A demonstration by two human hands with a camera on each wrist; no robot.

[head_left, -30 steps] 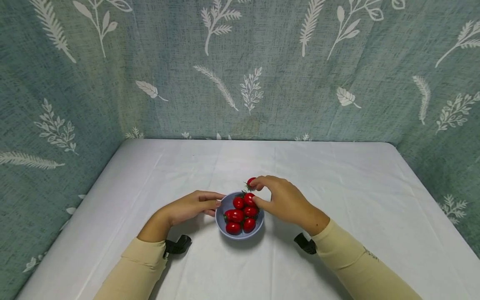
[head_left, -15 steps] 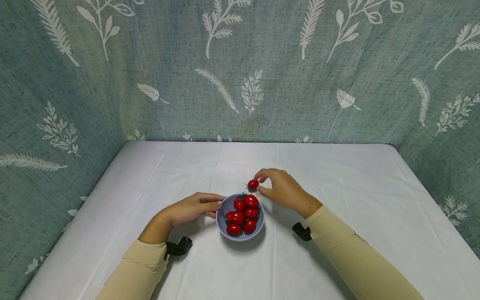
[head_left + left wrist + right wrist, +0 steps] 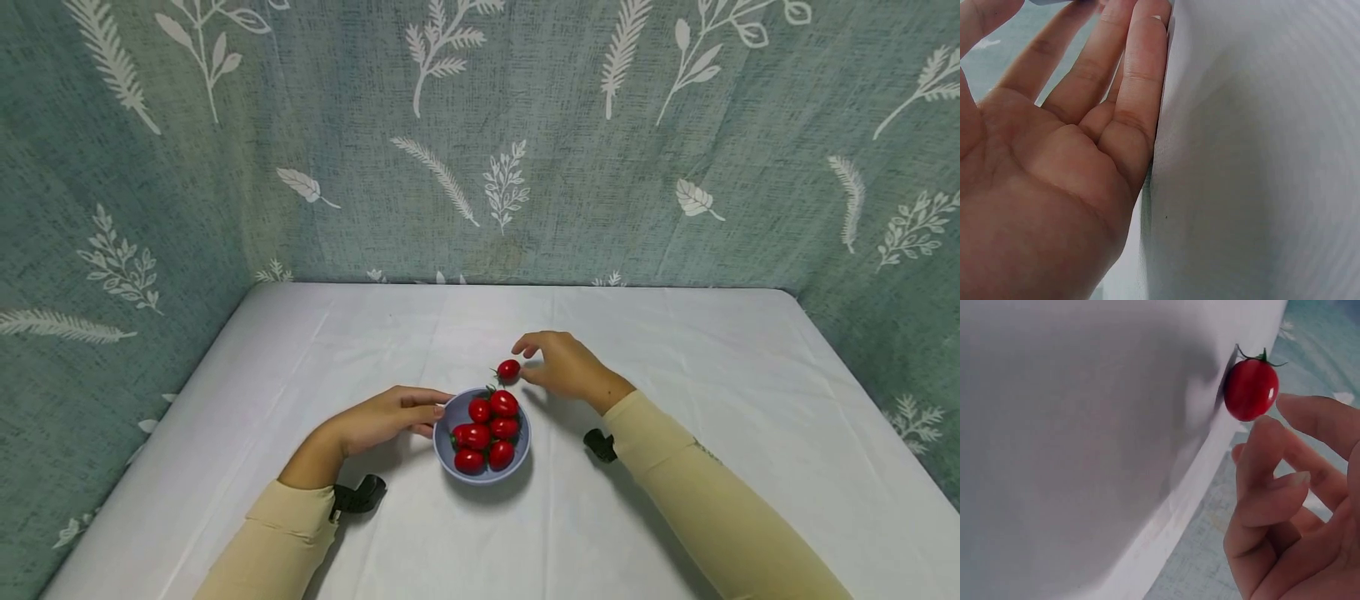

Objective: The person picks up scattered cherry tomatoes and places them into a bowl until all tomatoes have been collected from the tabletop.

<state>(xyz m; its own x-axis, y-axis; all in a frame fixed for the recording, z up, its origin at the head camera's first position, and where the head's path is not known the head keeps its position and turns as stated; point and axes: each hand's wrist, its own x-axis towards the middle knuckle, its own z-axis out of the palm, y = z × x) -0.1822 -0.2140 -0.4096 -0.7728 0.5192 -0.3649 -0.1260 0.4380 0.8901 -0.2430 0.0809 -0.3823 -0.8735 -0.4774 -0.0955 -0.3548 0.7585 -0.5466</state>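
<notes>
A blue bowl (image 3: 442, 454) on the white table holds several red cherry tomatoes (image 3: 500, 454) with green stems. My left hand (image 3: 382, 418) rests at the bowl's left side, thumb and fingertips at the rim. In the left wrist view, the fingers of the left hand (image 3: 1072, 125) stretch out nearly straight, little-finger side along the cloth. Just behind the bowl lies a single cherry tomato (image 3: 508, 370). To its right is my right hand (image 3: 566, 364), thumb and fingers spread apart and holding nothing. The right wrist view shows this cherry tomato (image 3: 1251, 389) right by the fingertips of the right hand (image 3: 1291, 506).
A white cloth covers the table (image 3: 645, 333). Green patterned fabric (image 3: 562, 208) hangs behind it and along both sides. Black wrist cameras (image 3: 360, 494) sit under both forearms, close over the cloth.
My right hand has drawn back from over the bowl, away and slightly right, its fingers now off the single cherry tomato. The left hand and bowl stay in place.
</notes>
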